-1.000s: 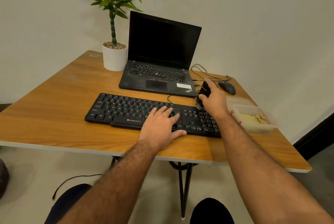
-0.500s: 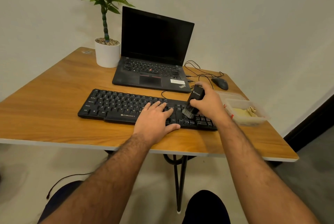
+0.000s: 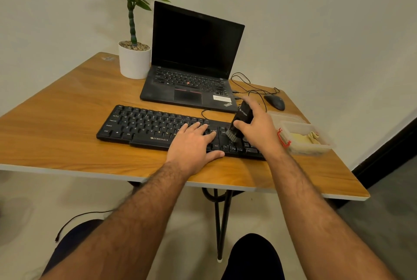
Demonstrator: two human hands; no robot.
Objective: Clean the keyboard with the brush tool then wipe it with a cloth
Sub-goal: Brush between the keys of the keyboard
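Since a second ago: brush (image 3: 239,124) brought from the far right corner of the keyboard (image 3: 158,129) down onto the keys between the main block and the number pad; left hand (image 3: 194,144) unchanged.

Step in hand: brushing, right end of the keyboard, bristles touching or just above the keys. Wipe not yet begun.

Right hand (image 3: 261,131): fingers and thumb clenched round the black brush body, bristles pointing down and near. Left hand: fingers straight, flat on the keys right of centre, thumb on the counter (image 3: 67,121) at the near edge, apparently steadying the keyboard.

Keyboard: black, full-size, "ZEBRONICS" printed on the near rim, lying across the middle of the counter, cable running off its far edge. Dust too small to tell.

Cloth (image 3: 303,138): yellowish, crumpled in a clear tub (image 3: 325,146) just right of the keyboard.

Next move, by judgement: short strokes along the rows, then leftward across the rest, with the left hand lifted clear of the keys it covers. Light pressure, to keep bristles between the keys without shifting the keyboard.

Far side: open laptop (image 3: 194,58), potted plant (image 3: 134,60), mouse (image 3: 274,101).
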